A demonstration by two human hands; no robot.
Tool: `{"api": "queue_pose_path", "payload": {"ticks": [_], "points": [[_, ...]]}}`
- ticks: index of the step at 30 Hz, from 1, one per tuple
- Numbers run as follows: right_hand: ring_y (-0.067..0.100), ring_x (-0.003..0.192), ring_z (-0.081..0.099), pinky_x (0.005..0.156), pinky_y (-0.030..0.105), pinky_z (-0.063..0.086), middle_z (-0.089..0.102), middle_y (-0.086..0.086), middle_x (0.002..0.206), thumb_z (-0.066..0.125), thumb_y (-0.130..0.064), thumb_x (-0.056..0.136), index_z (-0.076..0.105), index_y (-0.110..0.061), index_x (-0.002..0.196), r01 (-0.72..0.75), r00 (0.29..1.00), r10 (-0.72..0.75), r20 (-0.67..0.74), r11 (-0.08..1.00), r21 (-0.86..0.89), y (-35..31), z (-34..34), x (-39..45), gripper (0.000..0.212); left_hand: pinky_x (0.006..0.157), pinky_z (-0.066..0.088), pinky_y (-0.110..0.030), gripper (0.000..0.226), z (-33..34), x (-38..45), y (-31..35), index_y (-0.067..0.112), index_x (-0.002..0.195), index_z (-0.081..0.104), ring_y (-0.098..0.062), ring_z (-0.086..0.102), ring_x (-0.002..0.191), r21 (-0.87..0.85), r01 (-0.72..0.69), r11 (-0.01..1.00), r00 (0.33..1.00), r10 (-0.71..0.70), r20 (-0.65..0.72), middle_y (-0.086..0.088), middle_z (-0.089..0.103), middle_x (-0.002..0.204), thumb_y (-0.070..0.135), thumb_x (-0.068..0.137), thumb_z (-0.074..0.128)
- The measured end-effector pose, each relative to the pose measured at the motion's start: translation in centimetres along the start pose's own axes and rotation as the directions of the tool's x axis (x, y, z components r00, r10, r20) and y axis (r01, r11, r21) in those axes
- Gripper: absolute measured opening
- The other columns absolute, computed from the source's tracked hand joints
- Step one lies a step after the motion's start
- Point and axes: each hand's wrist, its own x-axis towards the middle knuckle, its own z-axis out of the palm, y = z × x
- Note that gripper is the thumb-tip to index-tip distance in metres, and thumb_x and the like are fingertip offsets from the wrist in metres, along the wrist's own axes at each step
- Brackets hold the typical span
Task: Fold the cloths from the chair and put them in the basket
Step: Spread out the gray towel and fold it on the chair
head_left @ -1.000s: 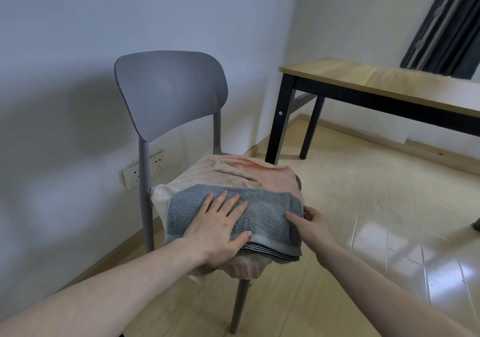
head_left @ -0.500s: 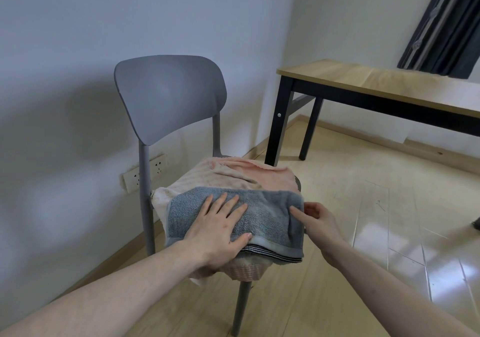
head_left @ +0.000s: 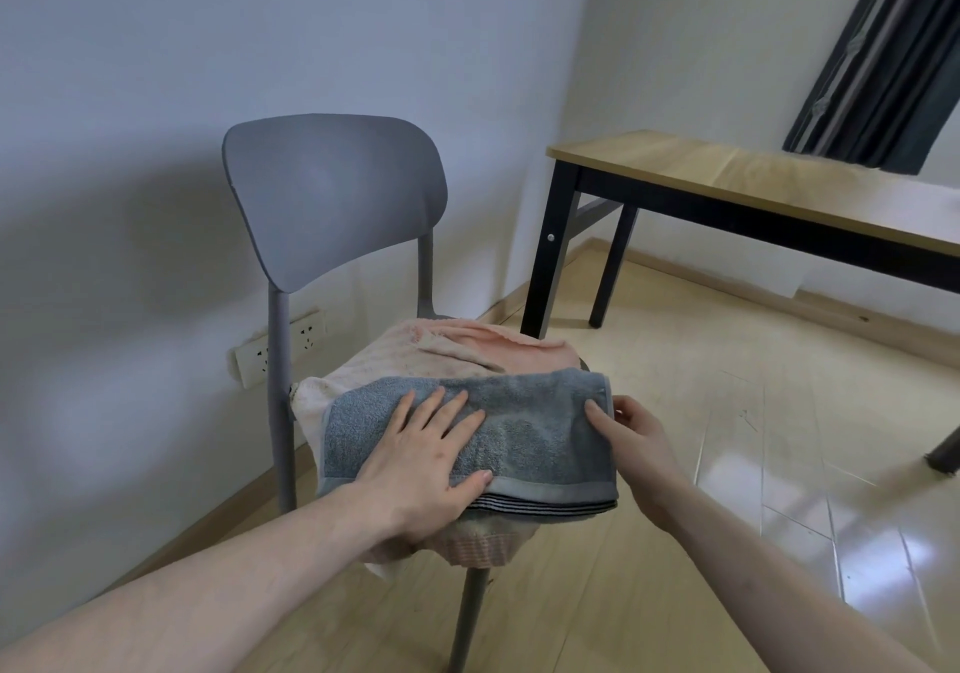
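Head view: my right hand point(head_left: 636, 433) pinches the grey towel point(head_left: 467, 433) at its three-o'clock edge, my left hand point(head_left: 423, 457) splayed flat on top. I'd fold leftward, keeping edges aligned. Basket unseen.

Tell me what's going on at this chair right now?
A person is folding a grey towel on top of a pile of pink cloths on the chair. The left hand presses flat on the towel; the right hand pinches its right edge. No basket is in view.
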Motion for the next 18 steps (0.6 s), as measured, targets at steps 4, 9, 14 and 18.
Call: {"api": "queue_pose_path", "payload": {"ticks": [4,9,14,18], "points": [[0.019,0.098,0.078,0.083,0.039,0.064,0.079,0.001,0.113,0.083,-0.037,0.087,0.065,-0.02,0.123,-0.191,0.959,0.196,0.203,0.981,-0.046,0.1,-0.4,-0.5,0.043,0.127,-0.011,-0.048,0.078,0.1,0.0,0.1,0.033,0.164,0.007,-0.019,-0.013,0.158,0.002,0.004,1.0,1.0,-0.004,-0.009,0.002,-0.003,0.173,0.07,0.097,0.021],[0.02,0.097,0.078,0.081,0.035,0.062,0.081,0.003,0.106,0.08,-0.021,0.09,0.07,-0.009,0.123,-0.19,0.961,0.201,0.191,0.979,-0.072,0.1,-0.7,-0.5,0.037,0.127,-0.012,-0.049,0.078,0.0,0.1,0.2,0.033,0.164,0.007,-0.019,-0.013,0.158,0.007,0.009,1.0,1.0,-0.009,-0.005,0.002,-0.004,0.173,0.07,0.097,0.021],[0.025,0.098,0.078,0.081,0.038,0.061,0.081,0.006,0.107,0.072,-0.017,0.097,0.071,-0.011,0.12,-0.152,0.983,0.142,0.115,0.986,0.076,-1.6,-0.5,-0.8,0.024,0.127,-0.01,-0.049,0.079,-0.6,0.0,-0.1,0.034,0.164,0.006,-0.018,-0.014,0.158,-0.009,0.017,1.0,0.998,-0.018,-0.057,0.003,-0.005,0.173,0.071,0.096,0.023],[0.034,0.098,0.077,0.087,0.046,0.062,0.08,0.015,0.106,0.068,-0.017,0.099,0.07,-0.009,0.117,-0.12,0.992,0.114,0.054,0.982,0.145,-3.8,-1.4,-0.6,0.02,0.127,-0.011,-0.048,0.079,-1.3,-0.2,-0.4,0.036,0.164,0.003,-0.015,-0.016,0.157,-0.031,0.018,0.999,0.995,-0.021,-0.099,0.005,-0.007,0.172,0.072,0.096,0.021]]}}
